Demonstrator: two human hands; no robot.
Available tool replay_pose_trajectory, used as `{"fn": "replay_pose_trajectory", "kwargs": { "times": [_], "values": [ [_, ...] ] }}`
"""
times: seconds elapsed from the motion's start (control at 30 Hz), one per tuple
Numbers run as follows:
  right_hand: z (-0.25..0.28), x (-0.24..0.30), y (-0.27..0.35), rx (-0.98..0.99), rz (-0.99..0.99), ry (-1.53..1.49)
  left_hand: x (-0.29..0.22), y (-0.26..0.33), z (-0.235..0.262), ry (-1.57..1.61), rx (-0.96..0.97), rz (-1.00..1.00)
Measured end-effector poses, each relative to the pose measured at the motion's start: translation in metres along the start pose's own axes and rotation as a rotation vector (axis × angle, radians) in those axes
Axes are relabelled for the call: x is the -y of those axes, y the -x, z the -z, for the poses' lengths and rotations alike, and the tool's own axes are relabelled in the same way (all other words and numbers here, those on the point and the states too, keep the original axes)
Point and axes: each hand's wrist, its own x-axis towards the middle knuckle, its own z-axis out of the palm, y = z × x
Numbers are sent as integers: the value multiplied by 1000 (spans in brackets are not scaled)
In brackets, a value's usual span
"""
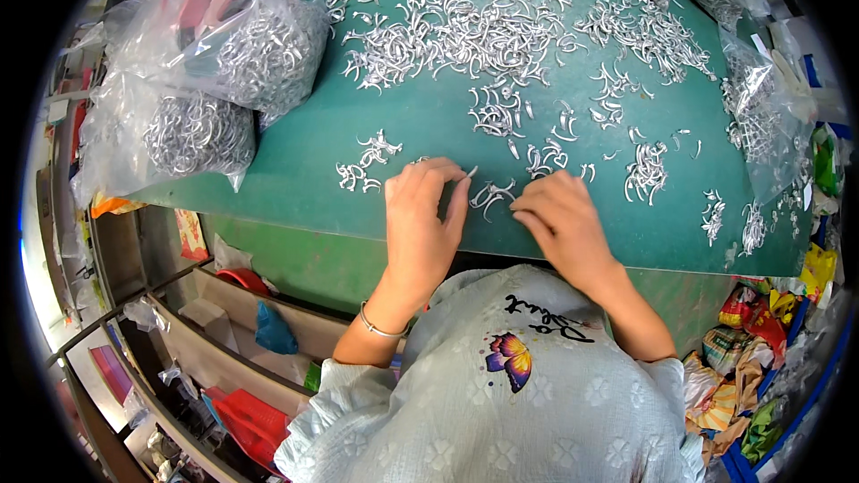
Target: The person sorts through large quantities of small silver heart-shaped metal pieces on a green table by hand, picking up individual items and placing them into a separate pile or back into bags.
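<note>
"Where can a hand pass over the bench [295, 181]?"
"Near edge, left part: bare between the bags [201, 134] and the left hand [424, 207], bar one small cluster [369, 159] farther in."
"And what's in the way?"
"Bags on the left edge, the pile [456, 27] toward the far edge, a bag [761, 112] on the right edge. Right of the right hand [562, 215], scattered heaps [646, 172] leave lanes between them."
</note>
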Motion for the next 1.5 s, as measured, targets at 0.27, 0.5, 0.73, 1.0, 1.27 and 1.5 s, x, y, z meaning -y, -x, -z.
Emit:
{"fn": "replay_pose_trajectory", "kwargs": {
  "times": [0.27,0.5,0.73,1.0,1.27,1.5],
  "values": [
    [23,-38,-36,-144,-67,360,-15,-7,-16,107,-16,-70],
    [26,-49,-24,-131,-15,515,-9,-3,-21,94,52,-79],
    [32,-51,-24,-164,-28,557,-18,0,-28,122,44,-118],
    [57,-51,-6,-299,-88,395,-37,1,-34,132,109,-99],
    [125,-75,81,-585,-456,505,-74,-3,-67,191,191,-202],
    [126,-70,86,-497,-446,628,-135,2,-169,280,345,-372]
  ]
}}
